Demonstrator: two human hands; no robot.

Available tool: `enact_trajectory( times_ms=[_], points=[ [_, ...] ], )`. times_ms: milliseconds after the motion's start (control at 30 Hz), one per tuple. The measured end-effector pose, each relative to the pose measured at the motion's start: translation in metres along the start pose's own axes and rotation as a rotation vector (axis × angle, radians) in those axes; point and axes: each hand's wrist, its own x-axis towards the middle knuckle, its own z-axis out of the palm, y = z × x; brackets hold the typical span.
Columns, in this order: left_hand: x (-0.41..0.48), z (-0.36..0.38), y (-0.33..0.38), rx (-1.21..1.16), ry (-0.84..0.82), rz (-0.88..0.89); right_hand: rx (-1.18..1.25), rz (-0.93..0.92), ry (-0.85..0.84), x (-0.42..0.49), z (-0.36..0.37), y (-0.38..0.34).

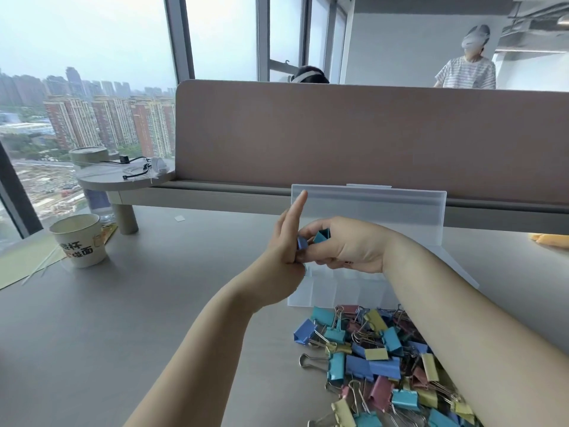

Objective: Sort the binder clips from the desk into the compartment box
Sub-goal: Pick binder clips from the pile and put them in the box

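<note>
A clear plastic compartment box [323, 291] stands on the desk with its lid [385, 211] raised at the back. In front of it lies a pile of several binder clips [369, 359] in blue, teal, yellow and pink. My right hand [351, 248] hovers over the box's left end and pinches a teal binder clip [321, 236]. My left hand [284, 241] is held edge-on beside it with fingers straight up. A blue binder clip [301, 242] sits against its palm, touching my right fingers. My right forearm hides part of the pile and the box.
A paper cup [81, 241] stands at the left by a small round riser shelf [123, 177] with cables. A pink desk divider [369, 134] runs behind the box; two people are beyond it. An orange object [551, 240] lies at the right edge.
</note>
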Motion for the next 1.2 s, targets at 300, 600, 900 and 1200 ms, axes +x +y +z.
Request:
enact_trajectory(
  times_ms=[300,600,900,1200],
  points=[
    [-0.002,-0.008,0.001,-0.089,0.052,-0.094,-0.122,-0.060,0.192,0.000,-0.002,0.001],
    [0.001,-0.011,-0.019,0.012,0.209,-0.270,-0.265,-0.022,0.192,0.012,0.009,0.011],
    [0.008,-0.014,-0.012,-0.002,0.273,-0.296,-0.362,-0.154,0.320,0.005,0.009,0.005],
    [0.003,-0.016,-0.010,0.077,0.303,-0.226,-0.263,-0.163,0.245,0.001,0.008,0.006]
  ],
)
